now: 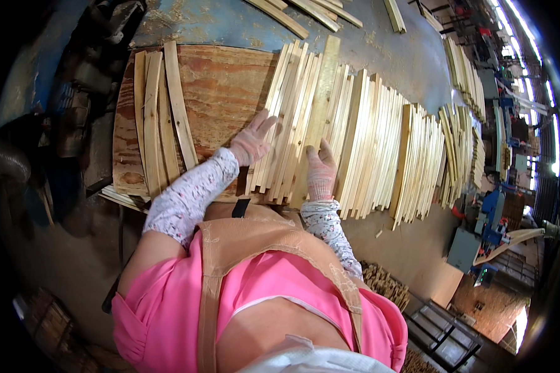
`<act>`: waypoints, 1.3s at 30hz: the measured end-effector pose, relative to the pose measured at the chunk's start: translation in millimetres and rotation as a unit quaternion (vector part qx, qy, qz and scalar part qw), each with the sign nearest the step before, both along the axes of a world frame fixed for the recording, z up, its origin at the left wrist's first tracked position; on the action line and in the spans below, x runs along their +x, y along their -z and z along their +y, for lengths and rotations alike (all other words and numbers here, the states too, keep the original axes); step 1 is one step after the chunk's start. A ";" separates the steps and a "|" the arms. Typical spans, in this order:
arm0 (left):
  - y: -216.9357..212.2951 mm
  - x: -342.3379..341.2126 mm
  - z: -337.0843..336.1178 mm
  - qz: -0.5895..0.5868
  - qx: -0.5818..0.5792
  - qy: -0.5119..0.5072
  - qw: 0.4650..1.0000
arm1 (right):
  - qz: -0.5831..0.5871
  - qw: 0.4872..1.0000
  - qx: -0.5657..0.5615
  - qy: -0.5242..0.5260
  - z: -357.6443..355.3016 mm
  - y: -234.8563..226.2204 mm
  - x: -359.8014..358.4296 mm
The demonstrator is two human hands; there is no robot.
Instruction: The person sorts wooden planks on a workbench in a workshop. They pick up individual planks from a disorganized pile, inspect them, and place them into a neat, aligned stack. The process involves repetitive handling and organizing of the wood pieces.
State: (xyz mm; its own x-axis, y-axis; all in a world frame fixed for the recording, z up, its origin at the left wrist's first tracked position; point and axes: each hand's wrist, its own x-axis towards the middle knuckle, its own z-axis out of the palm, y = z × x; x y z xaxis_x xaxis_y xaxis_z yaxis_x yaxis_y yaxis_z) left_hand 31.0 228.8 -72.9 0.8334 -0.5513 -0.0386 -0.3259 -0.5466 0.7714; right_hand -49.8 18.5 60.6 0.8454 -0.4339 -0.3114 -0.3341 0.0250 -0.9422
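Note:
My left hand, in a pink knit glove, lies flat with its fingers spread on the left edge of a row of pale thin wooden strips. A little to the right, my right hand, also gloved, rests fingers up on the same strips near their close ends. Neither hand grips anything. The strips stand side by side on a brown plywood board. My patterned sleeves and a tan apron over a pink top fill the lower middle.
A few loose strips lie on the board's left part. More strip stacks run off to the right and several lie beyond. Dark clutter sits at left, and machines stand at lower right.

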 end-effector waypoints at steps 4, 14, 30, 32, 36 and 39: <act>-38.8 -31.0 -23.5 0.040 0.043 -0.133 0.989 | 0.021 0.997 -0.003 -0.070 0.7 -3.8 10.0; -73.5 -106.5 5.3 0.237 -0.441 -0.388 0.774 | -0.035 0.936 0.109 -0.333 87.0 21.5 12.0; -103.6 -71.0 117.5 -0.321 0.216 -0.260 0.885 | -0.407 0.674 -0.460 -0.411 120.3 -55.5 78.7; -135.9 -34.6 114.7 -0.150 0.184 -0.240 0.941 | -0.398 0.597 -0.573 -0.396 98.6 -93.7 96.3; -190.4 23.1 69.0 -0.139 0.282 0.025 0.949 | 0.066 0.508 -0.612 -0.602 59.7 -108.0 123.4; -193.4 49.5 32.8 -0.277 0.166 0.051 0.945 | 0.207 0.620 -0.519 -0.551 13.2 -103.5 105.9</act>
